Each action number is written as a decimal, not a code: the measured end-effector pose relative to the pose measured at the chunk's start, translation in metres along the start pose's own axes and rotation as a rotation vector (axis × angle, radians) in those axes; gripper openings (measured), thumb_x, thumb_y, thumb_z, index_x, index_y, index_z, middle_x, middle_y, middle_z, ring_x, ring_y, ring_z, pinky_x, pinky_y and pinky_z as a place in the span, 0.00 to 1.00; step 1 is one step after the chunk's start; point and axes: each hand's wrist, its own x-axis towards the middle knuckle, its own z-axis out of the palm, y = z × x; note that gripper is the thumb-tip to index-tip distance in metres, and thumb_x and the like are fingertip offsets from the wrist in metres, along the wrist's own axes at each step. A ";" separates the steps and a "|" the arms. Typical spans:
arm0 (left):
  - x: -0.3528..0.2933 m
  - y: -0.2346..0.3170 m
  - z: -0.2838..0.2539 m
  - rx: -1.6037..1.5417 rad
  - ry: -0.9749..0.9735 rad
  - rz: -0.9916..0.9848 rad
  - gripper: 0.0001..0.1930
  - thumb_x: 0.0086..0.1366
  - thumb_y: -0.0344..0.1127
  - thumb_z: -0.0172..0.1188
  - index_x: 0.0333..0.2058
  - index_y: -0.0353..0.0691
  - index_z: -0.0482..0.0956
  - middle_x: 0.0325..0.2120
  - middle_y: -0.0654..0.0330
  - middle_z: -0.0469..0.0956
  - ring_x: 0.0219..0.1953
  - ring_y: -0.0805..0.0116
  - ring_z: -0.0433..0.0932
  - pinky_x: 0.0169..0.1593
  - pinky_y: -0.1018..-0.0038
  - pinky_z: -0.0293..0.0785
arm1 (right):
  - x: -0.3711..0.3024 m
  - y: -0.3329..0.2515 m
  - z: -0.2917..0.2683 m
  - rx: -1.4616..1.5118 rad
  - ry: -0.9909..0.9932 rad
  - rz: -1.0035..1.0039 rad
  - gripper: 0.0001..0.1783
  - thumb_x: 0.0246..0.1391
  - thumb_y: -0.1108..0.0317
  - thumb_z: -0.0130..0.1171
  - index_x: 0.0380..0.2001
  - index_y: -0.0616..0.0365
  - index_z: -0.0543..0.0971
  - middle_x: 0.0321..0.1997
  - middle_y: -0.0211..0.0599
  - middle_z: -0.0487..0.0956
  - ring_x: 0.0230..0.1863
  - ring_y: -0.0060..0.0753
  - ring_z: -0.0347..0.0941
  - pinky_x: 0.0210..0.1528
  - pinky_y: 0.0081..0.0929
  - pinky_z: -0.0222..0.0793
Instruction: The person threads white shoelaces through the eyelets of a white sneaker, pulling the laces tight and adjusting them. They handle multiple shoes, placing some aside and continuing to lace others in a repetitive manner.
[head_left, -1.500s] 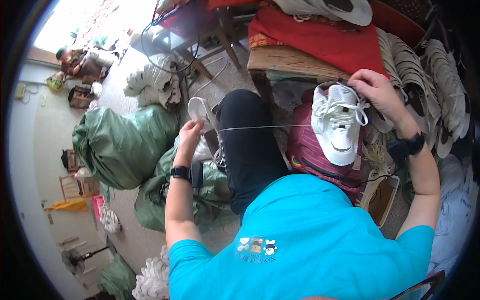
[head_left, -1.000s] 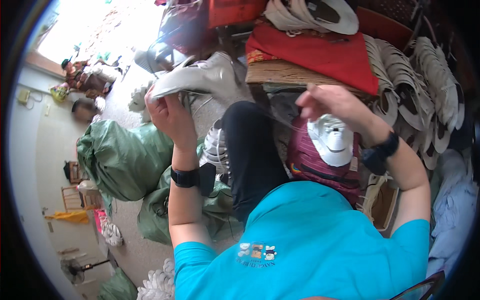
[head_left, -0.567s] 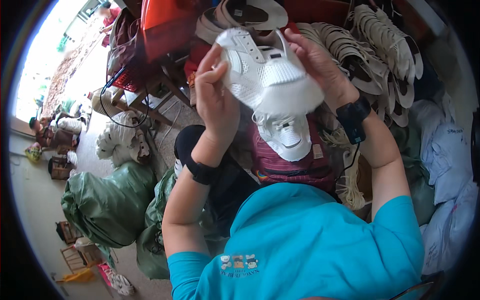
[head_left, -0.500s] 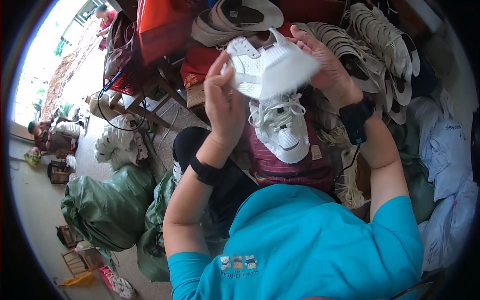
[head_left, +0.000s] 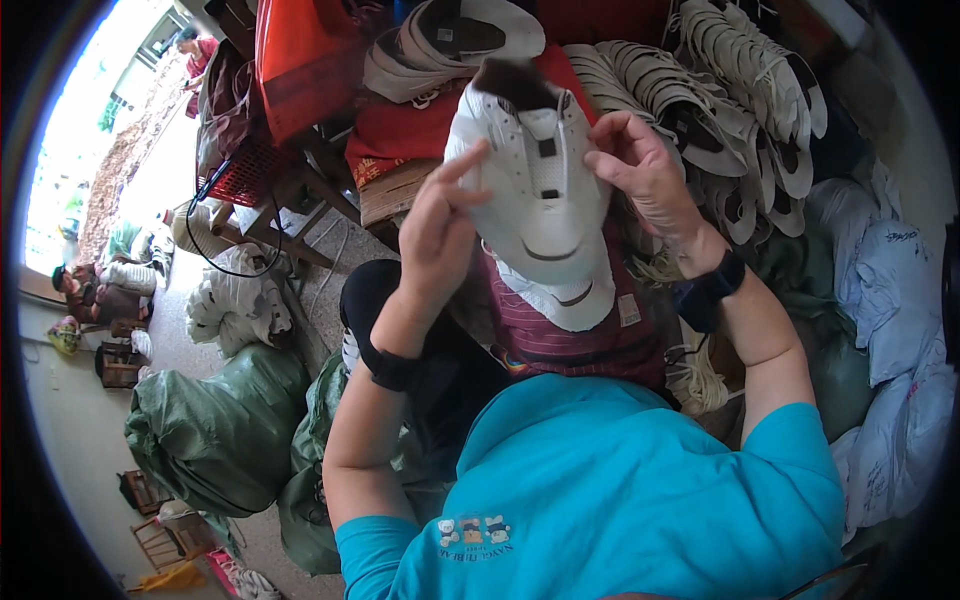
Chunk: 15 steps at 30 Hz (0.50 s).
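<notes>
Right hand point(head_left: 640, 180): thumb and fingers pinching the right eyelet edge of a white upper point(head_left: 545, 205).
Left hand point(head_left: 438, 225): fingers apart at its left side, blurred; grip can't be told.
Change: upper has turned, toe now toward the shirt point(head_left: 600, 480); both eyelet rows show, within reach.
Below: second upper point(head_left: 585, 312) on maroon bag point(head_left: 560, 345).
Beyond: tabletop point(head_left: 393, 194), red cloth point(head_left: 425, 125), stacked uppers point(head_left: 405, 75).
Far left: person in red point(head_left: 199, 62).

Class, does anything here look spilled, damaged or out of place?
Nothing stands out as spilled, damaged or misplaced. The large green sack at left slumps, but no tear shows; the white shoe upper between the left hand and right hand has no lace visible.
</notes>
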 end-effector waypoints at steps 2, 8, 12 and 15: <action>0.006 0.005 0.004 -0.262 0.066 -0.177 0.15 0.58 0.14 0.41 0.39 0.32 0.75 0.61 0.46 0.71 0.61 0.58 0.71 0.64 0.66 0.64 | 0.000 0.006 -0.004 -0.036 0.010 0.078 0.14 0.56 0.71 0.64 0.45 0.57 0.75 0.41 0.24 0.74 0.45 0.16 0.69 0.50 0.17 0.66; -0.056 0.000 0.025 0.016 0.139 -0.286 0.12 0.61 0.15 0.44 0.36 0.31 0.76 0.50 0.53 0.78 0.45 0.73 0.76 0.48 0.79 0.70 | -0.016 0.025 -0.016 -0.117 -0.010 0.339 0.16 0.53 0.72 0.63 0.45 0.60 0.74 0.44 0.31 0.73 0.48 0.22 0.69 0.52 0.21 0.66; -0.050 0.002 0.018 0.050 0.310 -0.448 0.05 0.65 0.23 0.54 0.38 0.32 0.77 0.34 0.59 0.78 0.34 0.76 0.76 0.39 0.80 0.73 | -0.016 0.028 -0.022 -0.093 -0.085 0.333 0.14 0.55 0.74 0.61 0.45 0.59 0.74 0.44 0.28 0.73 0.49 0.21 0.68 0.56 0.22 0.63; -0.024 -0.044 0.017 0.073 0.391 -0.468 0.19 0.64 0.39 0.64 0.48 0.32 0.76 0.41 0.54 0.77 0.42 0.66 0.78 0.47 0.73 0.75 | -0.006 0.022 -0.023 -0.152 -0.195 0.355 0.14 0.56 0.73 0.59 0.46 0.60 0.74 0.44 0.28 0.74 0.48 0.20 0.69 0.56 0.22 0.63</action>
